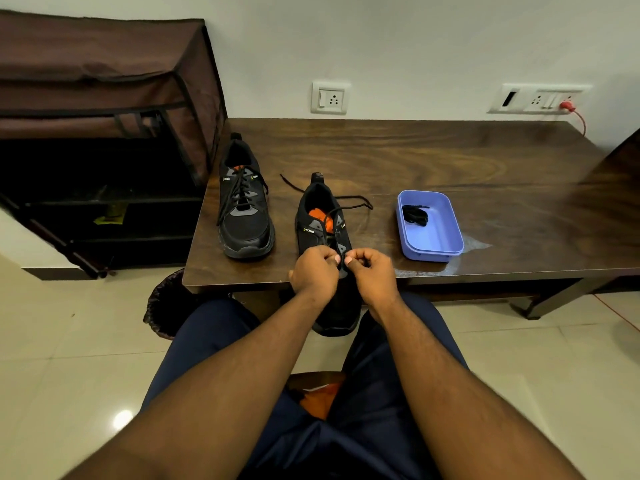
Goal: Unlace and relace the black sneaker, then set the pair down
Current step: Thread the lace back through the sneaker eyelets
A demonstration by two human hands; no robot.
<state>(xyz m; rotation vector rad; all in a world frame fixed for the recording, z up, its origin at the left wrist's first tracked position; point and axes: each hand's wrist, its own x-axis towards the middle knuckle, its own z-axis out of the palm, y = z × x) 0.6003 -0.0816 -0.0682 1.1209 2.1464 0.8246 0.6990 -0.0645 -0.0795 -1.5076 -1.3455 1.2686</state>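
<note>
Centrally, left hand (314, 268), right hand (370, 270) pinching sneaker (320, 233) lace (349, 202)

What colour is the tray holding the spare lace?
Light purple-blue; the tray shows clearly in the head view, right of the sneaker.

Dark wooden table (450, 161) against white wall (415, 39), brown fabric rack (104, 81) beside, glossy tiled floor (69, 358).

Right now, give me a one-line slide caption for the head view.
Both hands, left hand and right hand, pinch the lace on the nearer black sneaker at the wooden table edge.
</note>
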